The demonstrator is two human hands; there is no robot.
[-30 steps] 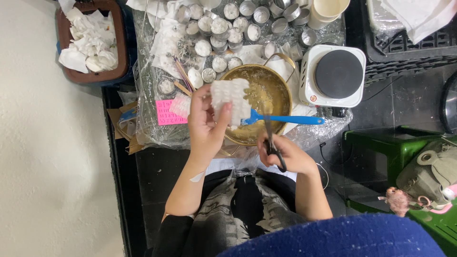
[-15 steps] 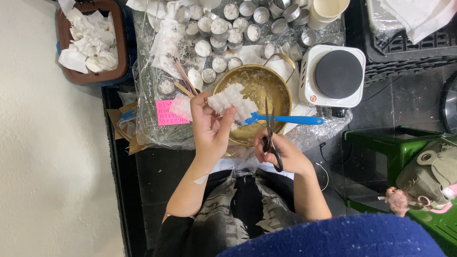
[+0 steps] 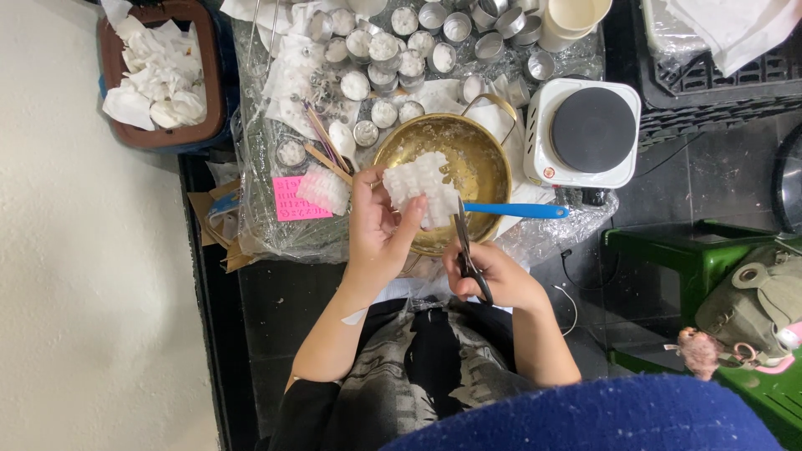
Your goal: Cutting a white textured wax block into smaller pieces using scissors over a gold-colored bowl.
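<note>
Presently a white ridged wax block (image 3: 422, 188) is gripped by the left hand (image 3: 378, 234), its fingers (image 3: 407, 236) wrapped around the lower edge, and it is held just above the brass bowl (image 3: 489, 171), at roughly ten o'clock from the right hand (image 3: 493, 280). A pair of scissors (image 3: 466, 250) is held in the right hand, its fingers closed through the handles, with the blades pointed toward twelve o'clock and touching or nearly touching the block's right edge; how far the blades are parted cannot be told.

Several risks can be judged from this. The left thumb and fingertips lie close to the blade line, so a nick could be caused if the wax gives way suddenly. Hard wax may crack rather than cut cleanly, and pieces could be flung past the bowl's rim onto the plastic-covered worktop (image 3: 276, 234) or toward the hotplate (image 3: 589, 134) at two o'clock. The blue-handled tool (image 3: 514, 210) resting across the bowl at three o'clock could be knocked by the right wrist, and the bowl tipped. The small tins (image 3: 393, 50) at twelve o'clock could be peppered with stray crumbs.
</note>
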